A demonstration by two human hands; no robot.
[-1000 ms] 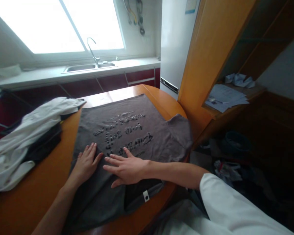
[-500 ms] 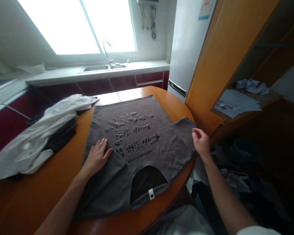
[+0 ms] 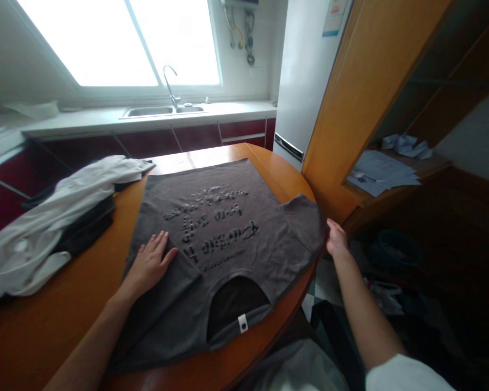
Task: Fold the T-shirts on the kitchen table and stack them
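Note:
A dark grey T-shirt (image 3: pixel 228 228) lies spread out on the wooden table (image 3: pixel 277 160), its neckline and white label toward me and its printed lettering facing up. My left hand (image 3: pixel 151 260) rests flat on the shirt's left part, fingers stretched out. At the right table edge, my right hand (image 3: pixel 336 237) has its fingers closed on the hem of the right sleeve, which is drawn out toward it. The fingertips are partly hidden there.
White and black clothes (image 3: pixel 69 201) are heaped on the table's left side. Beyond the table stand a counter with a sink (image 3: pixel 150 111) and a fridge (image 3: pixel 299 76). Papers (image 3: pixel 383 171) lie on a wooden shelf at right; a dark basket (image 3: pixel 395 250) sits below.
My right hand has moved slightly outward, and the sleeve's hem is stretched toward it. The left hand stays flat on the shirt. The whole view has shifted a little.

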